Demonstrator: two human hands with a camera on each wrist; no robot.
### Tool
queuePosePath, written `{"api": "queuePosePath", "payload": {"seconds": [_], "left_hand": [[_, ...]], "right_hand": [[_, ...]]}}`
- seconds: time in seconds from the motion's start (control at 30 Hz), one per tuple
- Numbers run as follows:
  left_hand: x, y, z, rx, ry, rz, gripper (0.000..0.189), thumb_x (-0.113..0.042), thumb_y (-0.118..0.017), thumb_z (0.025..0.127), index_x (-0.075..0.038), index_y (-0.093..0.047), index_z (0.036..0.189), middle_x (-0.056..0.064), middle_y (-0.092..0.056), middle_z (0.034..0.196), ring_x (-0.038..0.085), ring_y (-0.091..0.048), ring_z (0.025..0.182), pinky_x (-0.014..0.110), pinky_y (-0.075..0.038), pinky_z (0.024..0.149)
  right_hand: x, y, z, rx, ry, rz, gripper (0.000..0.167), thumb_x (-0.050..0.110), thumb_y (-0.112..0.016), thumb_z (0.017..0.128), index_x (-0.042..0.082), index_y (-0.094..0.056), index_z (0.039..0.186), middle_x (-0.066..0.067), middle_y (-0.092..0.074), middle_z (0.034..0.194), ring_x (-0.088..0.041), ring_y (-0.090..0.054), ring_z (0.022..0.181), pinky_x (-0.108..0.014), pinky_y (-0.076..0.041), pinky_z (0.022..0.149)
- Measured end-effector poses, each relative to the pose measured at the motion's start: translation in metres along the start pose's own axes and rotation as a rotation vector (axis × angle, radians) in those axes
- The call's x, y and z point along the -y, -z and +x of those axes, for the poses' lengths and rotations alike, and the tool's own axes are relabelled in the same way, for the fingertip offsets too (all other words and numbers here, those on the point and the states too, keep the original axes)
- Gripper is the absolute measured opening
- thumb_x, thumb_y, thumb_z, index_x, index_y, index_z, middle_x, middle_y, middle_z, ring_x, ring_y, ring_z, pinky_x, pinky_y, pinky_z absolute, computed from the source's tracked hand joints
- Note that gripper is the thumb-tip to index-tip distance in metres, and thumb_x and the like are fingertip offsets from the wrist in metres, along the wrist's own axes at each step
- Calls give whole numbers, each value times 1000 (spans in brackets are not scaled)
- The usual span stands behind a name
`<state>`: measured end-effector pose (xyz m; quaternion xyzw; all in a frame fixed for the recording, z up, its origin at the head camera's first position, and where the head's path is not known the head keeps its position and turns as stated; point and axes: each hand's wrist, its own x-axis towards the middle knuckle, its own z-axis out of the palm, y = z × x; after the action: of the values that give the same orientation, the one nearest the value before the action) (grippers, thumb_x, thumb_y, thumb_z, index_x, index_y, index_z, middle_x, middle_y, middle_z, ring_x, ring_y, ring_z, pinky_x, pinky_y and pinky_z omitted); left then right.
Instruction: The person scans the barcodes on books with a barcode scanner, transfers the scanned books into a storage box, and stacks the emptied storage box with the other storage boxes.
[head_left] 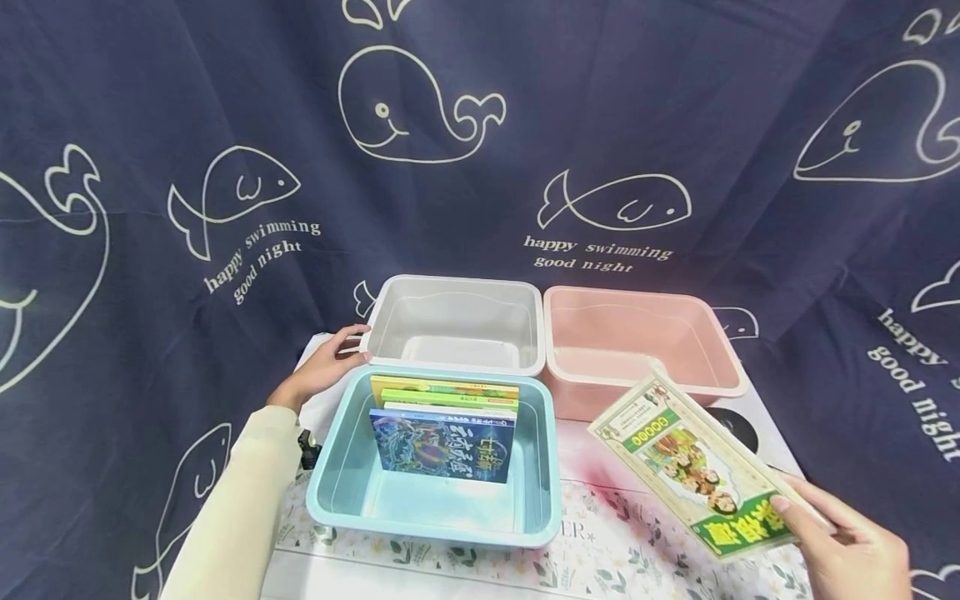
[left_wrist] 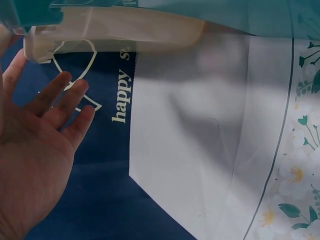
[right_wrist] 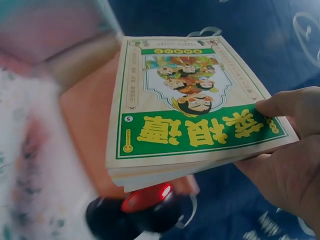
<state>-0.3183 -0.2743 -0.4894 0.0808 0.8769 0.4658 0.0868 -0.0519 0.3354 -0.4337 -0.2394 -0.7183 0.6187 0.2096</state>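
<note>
In the head view my right hand (head_left: 847,533) grips a comic book (head_left: 693,471) by one end, its cream and green cover facing up, beside the pink bin. Up close in the right wrist view, the thumb lies on the cover (right_wrist: 185,95) and the other fingers are mostly hidden beneath. My left hand (head_left: 330,364) touches the left corner of the grey bin (head_left: 456,283), fingers loosely extended; the left wrist view shows its palm (left_wrist: 40,135) bare. Several books stand upright in the blue bin (head_left: 435,533), a dark blue cover (head_left: 442,446) frontmost.
The pink bin (head_left: 645,300) stands right of the grey one, behind the blue bin. A black round object (head_left: 733,429) is partly hidden behind the held book. A floral cloth (head_left: 525,567) covers the table front. Dark blue fabric with whale drawings (head_left: 465,225) hangs behind.
</note>
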Motion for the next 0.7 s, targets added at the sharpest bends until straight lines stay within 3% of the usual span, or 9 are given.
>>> {"api": "queuePosePath", "payload": {"seconds": [0.13,0.23,0.4,0.57,0.7], "left_hand": [[1,0,0,-2,-2,7,63,-28,-61,104,-16,-33,159,28,-36,162,51,-39,148,66,-38,117],[1,0,0,-3,1,4,63,-28,-62,104,-16,-33,159,28,-37,162,51,-39,148,66,-38,117],[1,0,0,-4,-8,-2,62,-27,-61,104,-15,-34,159,28,-38,161,51,-40,147,65,-39,117],[0,-1,-1,1,-13,-5,61,-27,-60,105,-15,-33,159,28,-38,161,51,-41,147,65,-39,117],[1,-1,-1,-1,-8,-9,62,-27,-61,104,-16,-33,159,28,-38,161,51,-41,147,65,-39,116]], "right_hand": [[-27,6,2,-12,-52,24,32,-1,-78,88,23,-83,109,15,-76,69,-1,-70,55,-16,-53,48],[-49,13,4,62,-68,25,38,2,-74,92,38,-80,103,19,-75,71,3,-69,59,-14,-52,50],[-79,18,5,116,-88,53,42,4,-70,96,45,-77,95,20,-74,73,4,-68,62,-17,-54,51],[-93,17,4,51,-185,-55,38,13,-74,94,51,-74,89,24,-71,66,4,-65,57,-18,-52,49],[-99,11,2,-1,-213,-83,35,11,-76,92,46,-78,99,27,-70,65,7,-65,58,-15,-51,51]]}}
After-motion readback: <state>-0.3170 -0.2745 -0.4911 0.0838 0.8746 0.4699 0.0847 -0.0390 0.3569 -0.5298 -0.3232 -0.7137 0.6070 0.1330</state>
